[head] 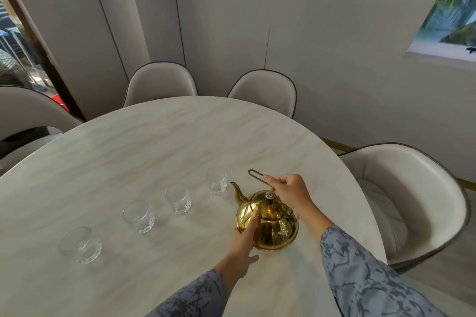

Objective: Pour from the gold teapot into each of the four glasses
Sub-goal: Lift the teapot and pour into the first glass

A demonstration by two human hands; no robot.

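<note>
The gold teapot [273,224] stands on the marble table [159,141], its spout pointing up and left. My right hand [289,192] is closed on the thin wire handle, which sticks out above the lid. My left hand [244,244] lies flat against the pot's left side, fingers together, thumb apart. Several clear empty glasses stand in a diagonal row left of the pot: the nearest glass [80,244], a second glass [139,216], a third glass [178,198] and the farthest glass [217,180] close to the spout.
Cream chairs ring the round table: one at the right [412,195], two at the far side [161,83] [265,91], one at the left [28,108]. White wall panels stand behind them.
</note>
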